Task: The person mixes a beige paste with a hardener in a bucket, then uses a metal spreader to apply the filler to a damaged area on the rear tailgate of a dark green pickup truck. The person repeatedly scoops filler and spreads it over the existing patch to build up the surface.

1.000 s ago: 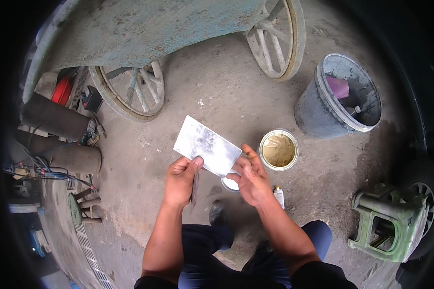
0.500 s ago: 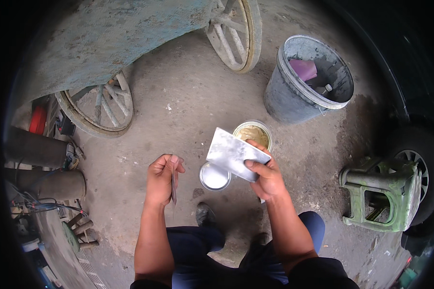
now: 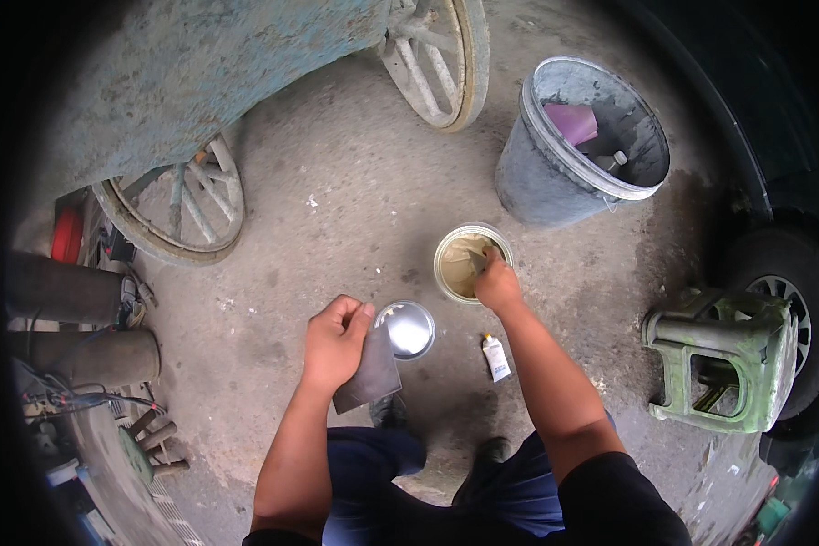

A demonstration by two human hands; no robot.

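Note:
My left hand pinches a thin dark grey rectangular plate along its upper edge, with its flat face showing. My right hand reaches over the rim of a round can of beige paste. Its fingers close on a flat grey scraper, whose visible corner is down in the paste; the rest of the scraper is hidden. A shiny round lid lies on the floor between my hands. Below the can lies a white tube with a yellow cap.
A large grey bucket holding a pink object and a bottle stands at far right. A green plastic stool is near a car wheel. Spoked wheels under a bluish panel stand at far left. Dark cylinders line the left.
My right hand has moved the shiny plate from above the lid into the can, uncovering the tube. My left hand has shifted right, turning its plate from edge-on to flat.

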